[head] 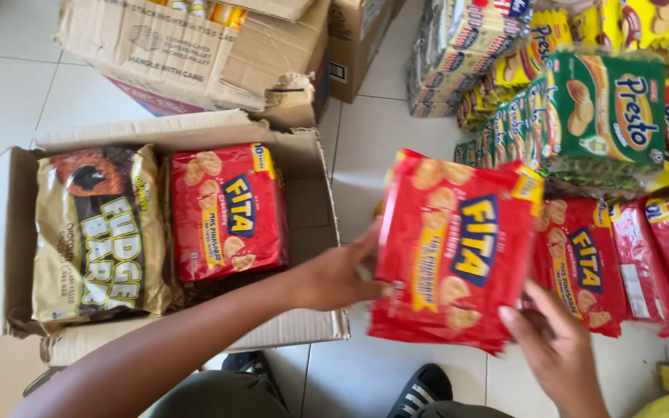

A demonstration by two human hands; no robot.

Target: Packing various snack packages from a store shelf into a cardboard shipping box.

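Red cracker pack (454, 248), held at centre frame between left hand (338, 275) and right hand (555, 348), both clamped on its edges; transfer step; judged next: lowering into cardboard box (303, 193), left frame, beside its packed twin (226, 213).

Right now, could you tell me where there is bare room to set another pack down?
Inside the open cardboard box, a strip is free right of the red cracker pack. Bare floor tile runs between box and stacked packs. The right side is crowded.
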